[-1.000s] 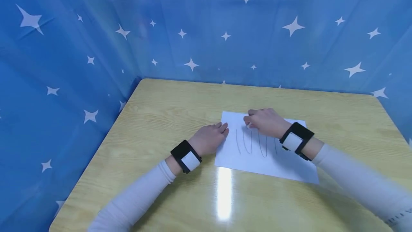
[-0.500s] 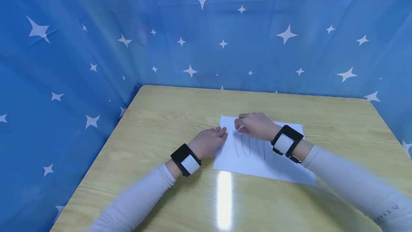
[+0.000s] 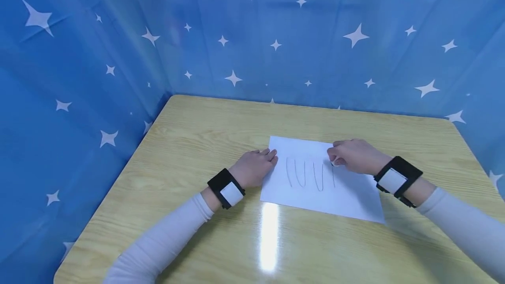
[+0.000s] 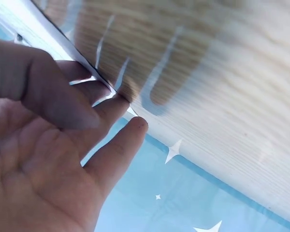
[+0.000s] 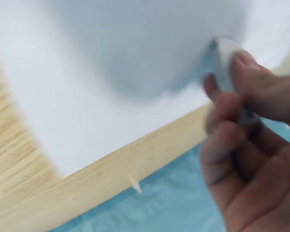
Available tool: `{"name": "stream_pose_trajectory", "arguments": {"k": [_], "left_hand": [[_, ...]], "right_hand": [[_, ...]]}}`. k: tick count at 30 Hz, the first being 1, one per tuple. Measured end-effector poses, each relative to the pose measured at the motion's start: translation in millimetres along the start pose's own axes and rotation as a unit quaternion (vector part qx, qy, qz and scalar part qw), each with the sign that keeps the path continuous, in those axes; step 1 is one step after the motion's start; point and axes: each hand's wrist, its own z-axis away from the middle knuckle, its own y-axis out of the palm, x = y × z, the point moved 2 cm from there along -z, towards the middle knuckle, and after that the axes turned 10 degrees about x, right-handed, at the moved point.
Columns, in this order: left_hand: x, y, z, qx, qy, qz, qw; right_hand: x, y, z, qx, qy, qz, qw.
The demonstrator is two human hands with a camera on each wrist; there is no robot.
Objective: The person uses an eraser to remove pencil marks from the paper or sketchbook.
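Observation:
A white sheet of paper (image 3: pixel 292 196) lies on the table, marked with several thin, dark pencil lines (image 3: pixel 318 183), some joined at the bottom in U shapes. My left hand (image 3: pixel 253 168) rests at the sheet's left edge, its fingers stretched out; in the left wrist view the fingertips (image 4: pixel 139 124) meet the paper's edge. Over the sheet's upper right part, my right hand (image 3: pixel 357 157) pinches a small white eraser (image 5: pixel 225 60) between thumb and fingers. The eraser has a dark, smudged corner, which in the head view sits at the top of the rightmost line.
The light wooden table (image 3: pixel 197 130) extends around the sheet, with a bright glare streak in front of the paper. A blue curtain with white stars (image 3: pixel 252 47) hangs behind the table and along its left side.
My right hand first shifted left across the tops of the lines, then moved right to the rightmost line with the eraser. My left hand stays at the paper's left edge.

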Motion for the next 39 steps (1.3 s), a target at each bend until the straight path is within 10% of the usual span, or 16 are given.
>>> {"name": "stream_pose_trajectory", "arguments": {"k": [9,19,27,39], "left_hand": [[1.1,-8.2,3.0,0.005,0.002,-0.02,0.9998],[8.1,-13.1,1.6,-0.003,-0.014,-0.018,0.9997],[-4.6,-0.4,0.3,0.012,0.008,0.019,0.9997],[3.9,0.4,0.5,-0.002,-0.005,0.01,0.9999]], "right_hand": [[55.9,-12.7,-78.0,-0.054,-0.065,-0.024,0.9962],[19.2,-10.6,-30.7,-0.051,0.007,-0.001,0.9987],[54.3,-2.5,-73.0,-0.058,-0.038,-0.031,0.9971],[43.9,-11.9,-65.5,-0.033,-0.011,-0.025,0.9991]]}}
